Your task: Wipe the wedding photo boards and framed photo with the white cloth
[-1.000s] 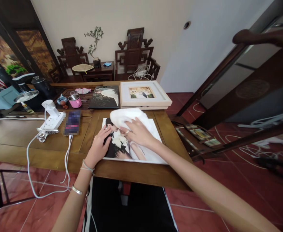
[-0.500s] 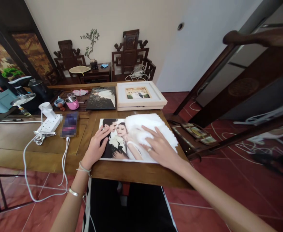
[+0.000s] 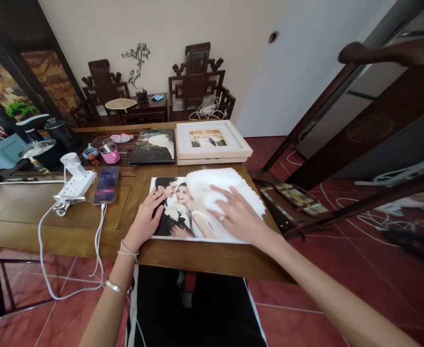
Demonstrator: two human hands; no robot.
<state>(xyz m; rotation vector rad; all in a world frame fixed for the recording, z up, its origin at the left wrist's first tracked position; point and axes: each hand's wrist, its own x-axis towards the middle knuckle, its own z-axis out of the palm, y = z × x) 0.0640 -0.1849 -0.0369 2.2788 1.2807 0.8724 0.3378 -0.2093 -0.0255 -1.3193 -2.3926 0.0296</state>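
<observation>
A white-edged wedding photo panel [image 3: 202, 224] lies flat on the wooden table near its front edge. Over its right part is spread a fluffy white cloth [image 3: 226, 178] with an uneven edge. My left hand [image 3: 146, 215] rests on the panel's left side, fingers apart and stretched out. On the cloth lies my right hand [image 3: 239, 216], its fingers spread and pressing lightly down, with a ring on one of them. The cloth hides much of the panel's upper right.
Behind the panel are a pale wooden picture frame [image 3: 212, 155] and a dark photo panel [image 3: 150, 149]. Leftward are a phone [image 3: 105, 185], a white power strip [image 3: 79, 180], a pink cup [image 3: 109, 154] and a kettle [image 3: 58, 132]. A dark wooden chair [image 3: 371, 130] stands right.
My right hand has shifted slightly to the right over the cloth, its fingers a little more level. My left hand stays on the panel. The view has moved slightly.
</observation>
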